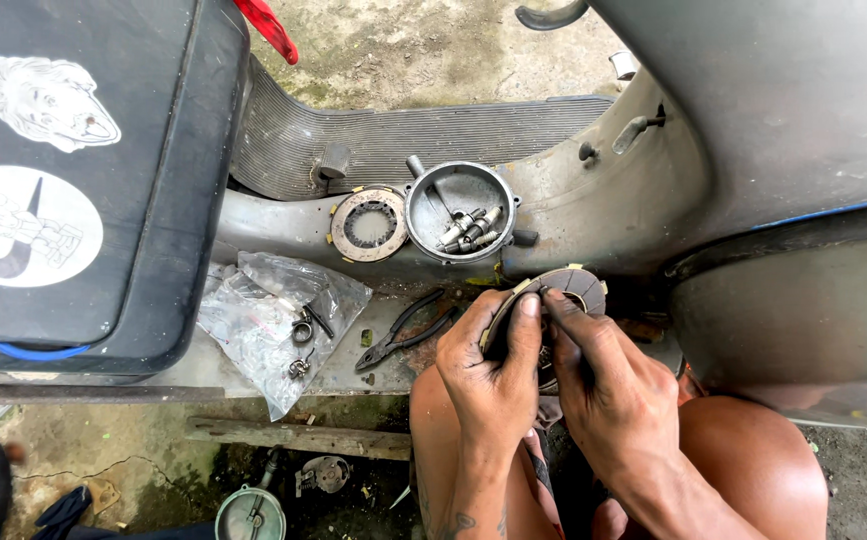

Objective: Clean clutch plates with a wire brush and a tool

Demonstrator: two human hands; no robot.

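My left hand (493,375) and my right hand (603,385) together grip a stack of round friction discs (568,285) with tan tabs on the rim, held above my knees. Left fingers wrap the stack's left edge; my right thumb and fingers pinch its front face. Another ring-shaped disc (368,224) lies flat on the grey scooter footboard (283,225). Beside it stands a round metal cup-shaped housing (458,212) holding several small metal cylinders.
Black-handled pliers (405,332) lie left of my hands. A crumpled clear plastic bag (268,320) with small springs and clips lies further left. A black seat (73,170) with stickers fills the upper left. A wooden plank (298,437) and metal parts lie on the ground.
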